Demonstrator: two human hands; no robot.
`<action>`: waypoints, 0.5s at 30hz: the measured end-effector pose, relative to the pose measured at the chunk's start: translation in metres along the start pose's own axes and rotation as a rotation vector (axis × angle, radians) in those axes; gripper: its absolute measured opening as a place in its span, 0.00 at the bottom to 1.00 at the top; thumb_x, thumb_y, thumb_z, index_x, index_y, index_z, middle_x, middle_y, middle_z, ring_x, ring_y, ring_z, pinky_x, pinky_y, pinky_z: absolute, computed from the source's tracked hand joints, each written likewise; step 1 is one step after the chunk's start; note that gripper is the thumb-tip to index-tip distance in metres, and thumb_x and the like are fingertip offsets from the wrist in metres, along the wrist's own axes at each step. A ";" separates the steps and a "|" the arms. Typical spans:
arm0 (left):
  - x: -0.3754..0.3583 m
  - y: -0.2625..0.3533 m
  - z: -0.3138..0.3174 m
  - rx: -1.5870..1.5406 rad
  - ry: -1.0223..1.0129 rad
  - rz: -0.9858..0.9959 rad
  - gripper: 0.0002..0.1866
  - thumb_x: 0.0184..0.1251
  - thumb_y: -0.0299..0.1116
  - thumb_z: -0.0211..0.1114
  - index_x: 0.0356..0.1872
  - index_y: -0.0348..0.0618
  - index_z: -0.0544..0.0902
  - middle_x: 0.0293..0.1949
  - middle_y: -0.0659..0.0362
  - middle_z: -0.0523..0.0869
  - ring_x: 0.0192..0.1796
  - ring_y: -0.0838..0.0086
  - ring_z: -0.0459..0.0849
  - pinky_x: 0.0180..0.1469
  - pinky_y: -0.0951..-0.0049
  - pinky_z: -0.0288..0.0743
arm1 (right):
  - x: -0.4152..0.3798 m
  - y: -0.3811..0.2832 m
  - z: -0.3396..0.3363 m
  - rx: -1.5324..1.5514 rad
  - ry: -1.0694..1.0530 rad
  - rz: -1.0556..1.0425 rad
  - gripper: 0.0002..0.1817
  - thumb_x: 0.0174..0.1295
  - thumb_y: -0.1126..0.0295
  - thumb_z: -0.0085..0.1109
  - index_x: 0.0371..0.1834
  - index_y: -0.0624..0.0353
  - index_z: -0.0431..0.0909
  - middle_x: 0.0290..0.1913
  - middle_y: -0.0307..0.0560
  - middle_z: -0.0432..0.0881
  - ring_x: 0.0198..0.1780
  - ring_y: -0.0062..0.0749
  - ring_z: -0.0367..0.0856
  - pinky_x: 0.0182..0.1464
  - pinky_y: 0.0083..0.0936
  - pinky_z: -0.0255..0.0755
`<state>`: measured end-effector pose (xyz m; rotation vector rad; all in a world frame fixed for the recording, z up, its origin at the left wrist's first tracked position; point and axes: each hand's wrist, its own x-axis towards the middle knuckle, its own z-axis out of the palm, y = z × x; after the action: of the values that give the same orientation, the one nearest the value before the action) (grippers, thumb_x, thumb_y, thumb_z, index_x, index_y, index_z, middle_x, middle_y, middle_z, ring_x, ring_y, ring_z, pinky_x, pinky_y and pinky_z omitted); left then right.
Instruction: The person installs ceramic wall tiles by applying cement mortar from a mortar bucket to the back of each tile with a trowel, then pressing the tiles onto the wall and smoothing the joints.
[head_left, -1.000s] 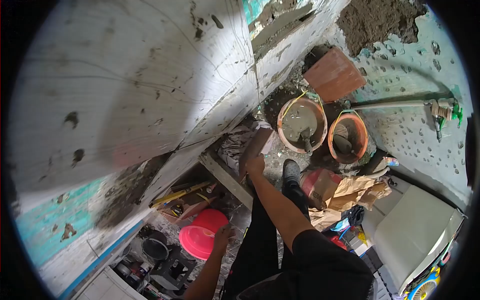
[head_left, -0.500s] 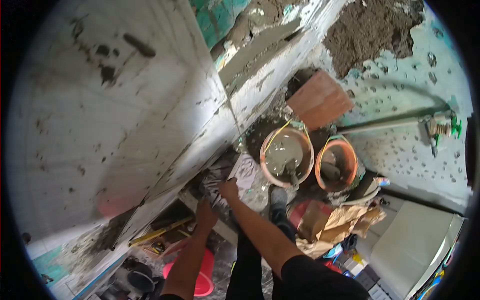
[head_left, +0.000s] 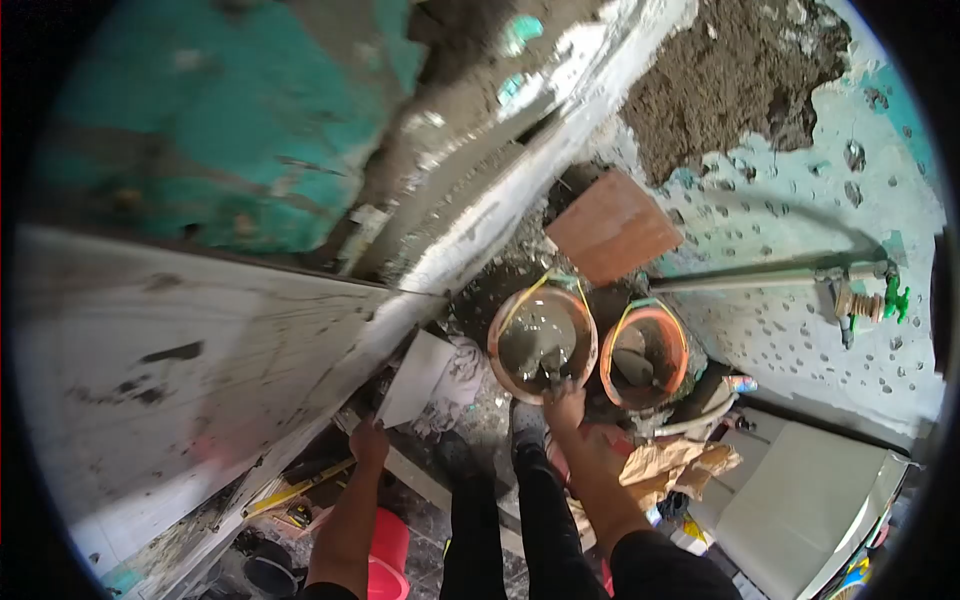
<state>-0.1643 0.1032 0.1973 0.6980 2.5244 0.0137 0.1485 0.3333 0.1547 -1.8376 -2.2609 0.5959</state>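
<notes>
My right hand [head_left: 565, 405] reaches down to the orange bucket of grey mortar [head_left: 541, 340] and closes on the handle of the trowel [head_left: 551, 365] that stands in it. My left hand [head_left: 369, 440] holds the lower edge of a white tile [head_left: 418, 378] that leans against the tiled wall [head_left: 200, 360]. My two legs and shoes [head_left: 527, 420] stand on the dirty floor between the two hands.
A second orange bucket [head_left: 645, 355] sits right of the first. A terracotta tile [head_left: 612, 228] leans at the wall behind them. A pipe with a tap [head_left: 850, 295] runs along the right wall. Crumpled paper bags [head_left: 670, 465], a yellow level [head_left: 295, 490] and a pink basin [head_left: 385, 550] lie near my feet.
My right hand left the tile and moved right to the trowel in the mortar bucket. My left hand came up from the pink basin to the tile. The view tilted down.
</notes>
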 end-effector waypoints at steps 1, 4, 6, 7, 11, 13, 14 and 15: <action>-0.002 -0.008 0.005 0.019 -0.002 0.008 0.19 0.61 0.36 0.59 0.52 0.41 0.78 0.40 0.43 0.83 0.44 0.49 0.81 0.47 0.55 0.74 | 0.007 0.005 -0.017 -0.079 0.003 0.017 0.22 0.54 0.56 0.62 0.46 0.60 0.75 0.43 0.54 0.74 0.48 0.51 0.73 0.51 0.42 0.69; -0.001 -0.001 -0.008 -0.002 0.014 -0.011 0.21 0.61 0.38 0.59 0.53 0.38 0.77 0.43 0.42 0.82 0.46 0.50 0.81 0.48 0.56 0.74 | 0.021 0.030 -0.019 -0.169 -0.244 0.242 0.33 0.54 0.50 0.60 0.57 0.60 0.67 0.48 0.56 0.73 0.51 0.52 0.72 0.52 0.41 0.69; 0.002 0.006 -0.014 0.041 -0.008 -0.024 0.22 0.61 0.39 0.60 0.52 0.36 0.77 0.44 0.41 0.82 0.47 0.50 0.81 0.49 0.56 0.74 | 0.033 0.028 -0.018 -0.141 -0.380 0.348 0.37 0.53 0.47 0.59 0.62 0.58 0.64 0.54 0.58 0.73 0.54 0.53 0.73 0.54 0.40 0.69; 0.002 0.007 -0.015 0.064 -0.017 -0.031 0.22 0.60 0.40 0.60 0.52 0.35 0.77 0.44 0.41 0.82 0.48 0.50 0.81 0.49 0.56 0.74 | 0.036 0.026 -0.013 -0.163 -0.442 0.362 0.37 0.53 0.46 0.59 0.62 0.58 0.64 0.54 0.59 0.73 0.55 0.52 0.73 0.55 0.39 0.69; 0.000 0.003 -0.008 0.106 0.048 -0.009 0.25 0.58 0.42 0.63 0.52 0.35 0.77 0.44 0.41 0.82 0.47 0.50 0.81 0.49 0.57 0.74 | 0.045 0.034 0.014 -0.275 -0.678 0.362 0.36 0.52 0.46 0.60 0.60 0.57 0.65 0.55 0.58 0.75 0.57 0.49 0.75 0.55 0.38 0.71; 0.003 0.001 -0.007 0.111 0.057 -0.015 0.26 0.57 0.43 0.63 0.52 0.35 0.76 0.44 0.41 0.82 0.47 0.49 0.81 0.49 0.57 0.74 | 0.049 0.038 0.034 -0.337 -0.786 0.324 0.34 0.51 0.47 0.61 0.57 0.57 0.67 0.55 0.57 0.76 0.57 0.46 0.75 0.55 0.37 0.72; 0.002 0.001 -0.007 0.110 0.061 -0.011 0.26 0.57 0.43 0.63 0.52 0.35 0.76 0.44 0.41 0.82 0.46 0.49 0.81 0.49 0.57 0.74 | 0.049 0.041 0.041 -0.365 -0.754 0.308 0.30 0.52 0.51 0.61 0.54 0.58 0.69 0.53 0.55 0.77 0.56 0.45 0.76 0.54 0.35 0.73; 0.002 0.002 -0.008 0.107 0.067 -0.007 0.26 0.57 0.43 0.63 0.52 0.34 0.76 0.44 0.41 0.82 0.46 0.49 0.81 0.49 0.56 0.74 | 0.051 0.042 0.049 -0.379 -0.705 0.301 0.29 0.53 0.53 0.60 0.53 0.59 0.69 0.53 0.55 0.77 0.56 0.44 0.76 0.53 0.35 0.73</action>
<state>-0.1686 0.1069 0.2039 0.7427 2.6072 -0.1026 0.1568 0.3795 0.0876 -2.4854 -2.6748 1.0669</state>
